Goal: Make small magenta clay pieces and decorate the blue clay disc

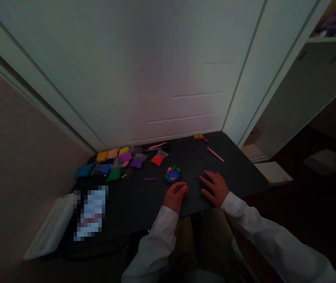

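My left hand is over the front of the dark table, its fingers curled together in a pinch. Whatever it may hold is hidden. Just beyond it sits a round blue clay piece with green, pink and yellow bits on it. My right hand lies palm down with fingers spread and touches the tabletop. By its fingertips are tiny purple specks, too small to make out. A short purple clay roll lies left of the blue piece.
Several bags of coloured clay crowd the table's left side, with a red clay bag nearer the middle. A pink tool lies at right. Behind it is a small red and yellow piece. A white door borders the back edge.
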Tool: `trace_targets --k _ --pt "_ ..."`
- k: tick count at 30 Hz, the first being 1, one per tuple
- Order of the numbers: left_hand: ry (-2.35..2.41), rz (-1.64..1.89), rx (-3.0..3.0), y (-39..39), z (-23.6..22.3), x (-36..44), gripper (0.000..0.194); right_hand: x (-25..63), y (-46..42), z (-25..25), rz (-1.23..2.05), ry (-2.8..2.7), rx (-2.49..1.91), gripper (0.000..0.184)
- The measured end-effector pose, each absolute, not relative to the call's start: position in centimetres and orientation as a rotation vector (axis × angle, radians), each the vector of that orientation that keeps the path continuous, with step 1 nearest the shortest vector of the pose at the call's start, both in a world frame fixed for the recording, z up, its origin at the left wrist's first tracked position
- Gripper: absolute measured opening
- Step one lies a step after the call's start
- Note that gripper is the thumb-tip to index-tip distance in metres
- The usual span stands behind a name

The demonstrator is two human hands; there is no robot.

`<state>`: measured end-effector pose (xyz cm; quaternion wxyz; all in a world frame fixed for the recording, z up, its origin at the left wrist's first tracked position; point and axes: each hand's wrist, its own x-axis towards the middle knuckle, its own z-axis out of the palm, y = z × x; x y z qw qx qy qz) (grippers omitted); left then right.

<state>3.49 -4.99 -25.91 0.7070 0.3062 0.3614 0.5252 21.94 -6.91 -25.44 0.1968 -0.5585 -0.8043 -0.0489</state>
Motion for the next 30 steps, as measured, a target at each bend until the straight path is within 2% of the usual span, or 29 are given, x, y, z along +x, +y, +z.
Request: trace_targets --k 7,16,30 --pt "0.814 1.175 0.670 -5.0 -25.8 3.6 0.014 22.2 -6.9 -25.4 -0.126 -2.245 -1.471 0.035" --pt "0.809 1.166 0.667 -5.0 -25.7 3.6 0.016 22.2 -6.9 -23.0 -0.091 -2.344 -1.424 0.033" --pt "0.816 1.155 0.679 -4.9 -25.6 3.7 0.014 22.1 -7.0 -22.6 -0.092 -2.376 -1.439 0.034"
